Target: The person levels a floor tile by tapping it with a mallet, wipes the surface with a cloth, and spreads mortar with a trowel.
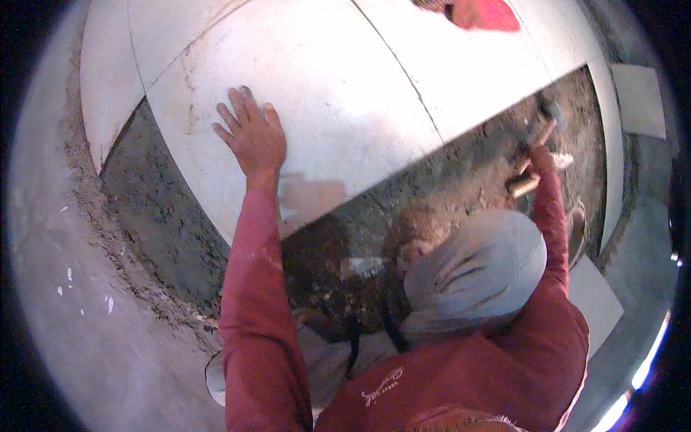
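My left hand [253, 140] lies flat with spread fingers on a large pale floor tile [338, 93]. Off to the right, my right hand [541, 160] is closed round the wooden handle of a mallet [545, 132]. The mallet's dark greyish head [553, 109] is over the rough brown bed [497, 137] beyond the tile's edge. Close by the right hand is a tan cylindrical piece [523, 187], perhaps a tool handle; whether the hand touches it I cannot tell. My bent knee in grey cloth [475, 266] is over the bed.
More pale tiles [115, 65] adjoin at the far left, with a dark strip of bed [162, 201] beside them. Something red [486, 14] rests at the far edge. Loose tiles [639, 101] lie at the right. Grey floor [50, 237] borders the left side.
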`<state>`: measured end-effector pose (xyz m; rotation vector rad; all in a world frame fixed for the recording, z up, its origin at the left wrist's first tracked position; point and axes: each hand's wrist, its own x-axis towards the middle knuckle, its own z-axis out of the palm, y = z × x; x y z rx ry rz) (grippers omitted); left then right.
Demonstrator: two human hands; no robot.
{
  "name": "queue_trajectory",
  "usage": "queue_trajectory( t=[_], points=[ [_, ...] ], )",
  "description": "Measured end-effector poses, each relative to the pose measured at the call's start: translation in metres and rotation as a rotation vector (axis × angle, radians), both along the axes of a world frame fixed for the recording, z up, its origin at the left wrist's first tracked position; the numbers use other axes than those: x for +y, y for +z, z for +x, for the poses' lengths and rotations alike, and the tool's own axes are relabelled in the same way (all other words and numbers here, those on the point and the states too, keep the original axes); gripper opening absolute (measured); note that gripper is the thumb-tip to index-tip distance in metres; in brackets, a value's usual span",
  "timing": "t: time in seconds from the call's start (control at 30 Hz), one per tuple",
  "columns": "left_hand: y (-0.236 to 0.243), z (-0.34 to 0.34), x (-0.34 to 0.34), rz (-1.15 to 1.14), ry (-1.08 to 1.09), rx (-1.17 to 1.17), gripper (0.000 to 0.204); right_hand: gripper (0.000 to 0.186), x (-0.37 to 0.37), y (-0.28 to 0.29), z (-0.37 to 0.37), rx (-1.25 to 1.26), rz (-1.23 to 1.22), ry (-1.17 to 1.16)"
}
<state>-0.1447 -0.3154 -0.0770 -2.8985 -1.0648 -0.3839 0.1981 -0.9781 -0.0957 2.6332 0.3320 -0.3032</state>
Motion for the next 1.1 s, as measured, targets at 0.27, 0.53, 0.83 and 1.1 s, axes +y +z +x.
queue_trajectory(
  t=[0.27,0.53,0.83,1.1],
  points=[
    [0.015,0.005,0.025,-0.072,0.006,-0.006,0.064,0.07,0.36,0.074,0.137,-0.035,0.894,0.444],
    [0.022,0.016,0.025,-0.237,0.028,0.019,0.073,0.044,0.505,0.095,0.115,0.376,1.418,0.258],
    [0.031,0.023,0.026,-0.258,0.027,-0.031,0.068,0.05,0.823,0.161,-0.109,0.571,1.405,0.95],
    [-0.011,0.052,-0.001,-0.466,0.418,0.267,0.071,0.042,0.952,0.044,-0.237,0.159,1.142,0.978]
  ],
)
